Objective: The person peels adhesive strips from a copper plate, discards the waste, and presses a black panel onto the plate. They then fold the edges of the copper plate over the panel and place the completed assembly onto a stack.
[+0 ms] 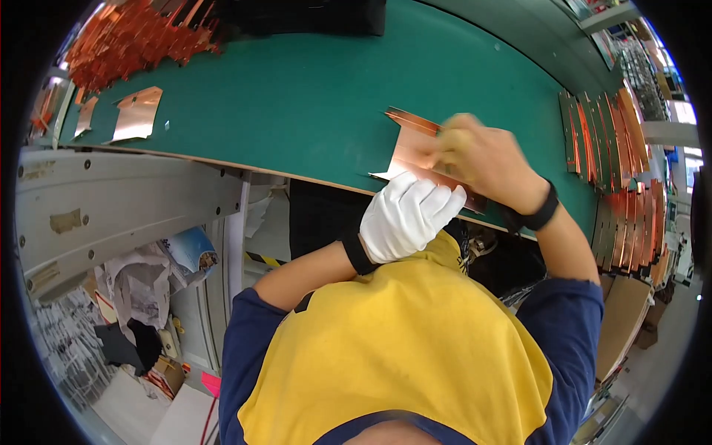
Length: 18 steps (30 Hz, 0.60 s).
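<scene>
A shiny copper-coloured bent metal sheet with raised edges lies near the front edge of the green work table. My left hand, in a white glove, grips the sheet's near edge with its fingers curled together. Over the right part of the sheet is my right hand, bent at the knuckles and smeared by motion. Its fingertips look yellowish, and whether they hold something does not show. Both wrists carry black bands.
At the far left a heap of copper-coloured strips lies beyond two loose bent pieces. A black box-like object stands at the back. Rows of stacked copper-coloured sheets line the right end of the green table.
</scene>
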### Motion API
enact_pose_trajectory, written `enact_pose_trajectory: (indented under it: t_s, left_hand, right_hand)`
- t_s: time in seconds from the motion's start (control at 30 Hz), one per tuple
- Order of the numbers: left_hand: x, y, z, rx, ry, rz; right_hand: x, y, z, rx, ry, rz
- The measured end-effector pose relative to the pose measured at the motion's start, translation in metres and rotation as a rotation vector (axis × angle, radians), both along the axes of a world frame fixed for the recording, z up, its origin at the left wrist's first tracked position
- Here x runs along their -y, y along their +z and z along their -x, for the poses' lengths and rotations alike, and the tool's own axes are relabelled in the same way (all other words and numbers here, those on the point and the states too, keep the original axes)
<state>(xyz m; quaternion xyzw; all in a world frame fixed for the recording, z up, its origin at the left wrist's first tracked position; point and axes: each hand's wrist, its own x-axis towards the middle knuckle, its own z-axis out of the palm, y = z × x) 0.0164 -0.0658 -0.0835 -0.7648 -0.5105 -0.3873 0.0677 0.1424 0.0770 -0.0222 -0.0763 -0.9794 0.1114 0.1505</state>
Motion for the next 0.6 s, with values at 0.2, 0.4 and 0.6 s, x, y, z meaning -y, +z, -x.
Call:
enact_pose_trajectory:
  t_s: [0.2,0.4,0.6]
  left_hand:
    - [-0.004,-0.007,0.001,-0.019,-0.001,-0.122]
    - [-0.009,0.0,0.007,-0.03,-0.018,-0.085]
    - [-0.013,0.005,0.036,-0.015,0.117,0.079]
  right_hand:
    - [0.042,0.019,-0.211,-0.545,-1.002,0.505]
    - [0.12,-0.029,-0.271,-0.019,-1.293,0.823]
    - [0.042,0.062,-0.13,0.537,-0.991,0.633]
